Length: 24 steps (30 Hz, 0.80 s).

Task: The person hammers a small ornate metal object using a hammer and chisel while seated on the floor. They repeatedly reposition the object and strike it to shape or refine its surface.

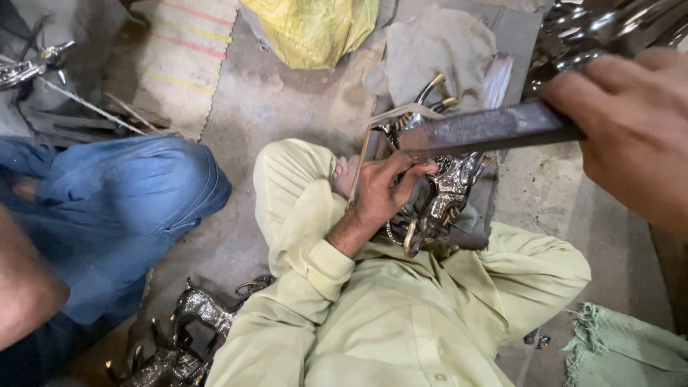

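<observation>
Head view looks down on a person in pale green clothes sitting on a dusty grey floor [272, 107]. The left hand [383, 190] has its grip wrapped tight round a shiny metal animal figure [444, 197]. The figure sits just in front of the person's lap, between the knees. It is silver and bumpy, with lots of little patterns on it. It has curved horns with gold-coloured tips that stick up at the top, and another gold curl hangs down near the bottom.

The right hand [634, 136] is very near the camera and looks big. Its grip is closed round a long, flat, dark metal file [487, 129]. The file reaches across to the left and its far end lies over the top of the figure, just above the left hand's fingers. Another shiny silver piece [595, 29] shows above the right hand, but I cannot tell what it is.

More silver animal figures [186, 337] lie on the floor at the lower left. Another person in blue trousers [107, 208] sits to the left. A yellow bag [315, 29] and a grey cloth [437, 50] lie farther up, and a green cloth [623, 351] is at the lower right
</observation>
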{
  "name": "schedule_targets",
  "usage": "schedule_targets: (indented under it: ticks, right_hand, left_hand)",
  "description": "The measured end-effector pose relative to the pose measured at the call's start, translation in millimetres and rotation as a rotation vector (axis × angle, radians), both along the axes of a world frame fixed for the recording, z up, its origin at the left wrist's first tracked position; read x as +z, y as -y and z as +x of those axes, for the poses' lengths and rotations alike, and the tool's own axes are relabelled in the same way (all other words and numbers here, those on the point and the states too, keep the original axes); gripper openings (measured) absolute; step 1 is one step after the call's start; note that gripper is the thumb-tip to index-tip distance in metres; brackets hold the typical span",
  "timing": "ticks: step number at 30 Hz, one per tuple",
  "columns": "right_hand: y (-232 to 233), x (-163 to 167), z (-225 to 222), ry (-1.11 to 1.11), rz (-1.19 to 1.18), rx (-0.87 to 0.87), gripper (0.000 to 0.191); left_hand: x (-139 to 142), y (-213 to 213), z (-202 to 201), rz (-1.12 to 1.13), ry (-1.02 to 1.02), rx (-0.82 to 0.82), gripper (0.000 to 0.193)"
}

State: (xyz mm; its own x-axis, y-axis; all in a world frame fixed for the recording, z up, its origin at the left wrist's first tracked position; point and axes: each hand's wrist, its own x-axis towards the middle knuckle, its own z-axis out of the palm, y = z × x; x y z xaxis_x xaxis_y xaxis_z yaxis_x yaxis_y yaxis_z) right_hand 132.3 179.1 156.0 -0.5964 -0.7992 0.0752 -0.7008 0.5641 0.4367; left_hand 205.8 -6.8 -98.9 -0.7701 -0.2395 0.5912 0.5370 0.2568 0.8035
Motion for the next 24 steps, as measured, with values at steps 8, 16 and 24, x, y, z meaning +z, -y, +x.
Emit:
schedule_targets:
  ticks: [8, 16, 24]
  right_hand:
    - [-5, -6, 1, 0.149, -0.247, -0.010, 0.025]
    - [-9, -11, -1, 0.094, -0.107, -0.005, 0.024]
    - [-9, -16, -5, 0.065, -0.091, 0.011, 0.023]
  left_hand:
    - [-6, 1, -1, -0.035, 0.004, -0.007, 0.022]
    - [-8, 2, -3, 0.000, -0.027, -0.047, 0.020]
    - [6, 3, 1, -0.002, 0.074, -0.025, 0.016]
